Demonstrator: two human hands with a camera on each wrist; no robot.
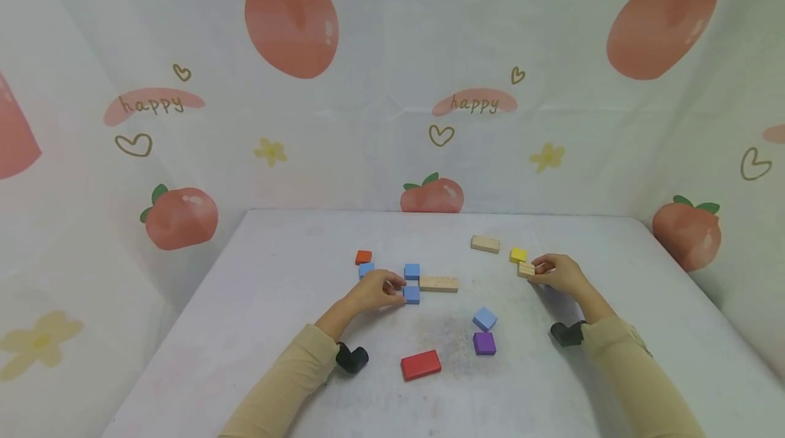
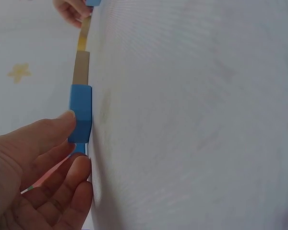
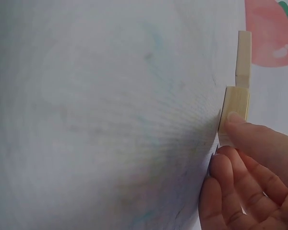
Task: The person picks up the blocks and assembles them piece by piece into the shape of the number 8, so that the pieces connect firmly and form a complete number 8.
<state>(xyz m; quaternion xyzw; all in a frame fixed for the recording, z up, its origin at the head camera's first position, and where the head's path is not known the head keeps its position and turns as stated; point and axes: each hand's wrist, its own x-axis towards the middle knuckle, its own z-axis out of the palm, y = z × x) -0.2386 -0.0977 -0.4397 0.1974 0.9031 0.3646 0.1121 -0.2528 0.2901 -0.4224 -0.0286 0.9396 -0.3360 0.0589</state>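
My left hand [image 1: 375, 290] touches the left side of a blue block [image 1: 411, 295] with its thumb; in the left wrist view the other fingers are loosely bent beside the blue block [image 2: 80, 114]. Another blue block [image 1: 412, 271] lies just behind, and a long wooden block [image 1: 439, 284] extends to the right. My right hand [image 1: 561, 274] has its thumb against a small wooden block [image 1: 525, 270], which lies at the front of a yellow block [image 1: 518, 255]. In the right wrist view its fingers hang loosely bent below the wooden block [image 3: 235, 103].
An orange-red block [image 1: 364, 257] and a blue block [image 1: 366, 270] lie behind my left hand. A wooden block [image 1: 485, 244] is at the back. Nearer are a light blue block [image 1: 484, 319], a purple block [image 1: 484, 343] and a red block [image 1: 421, 365].
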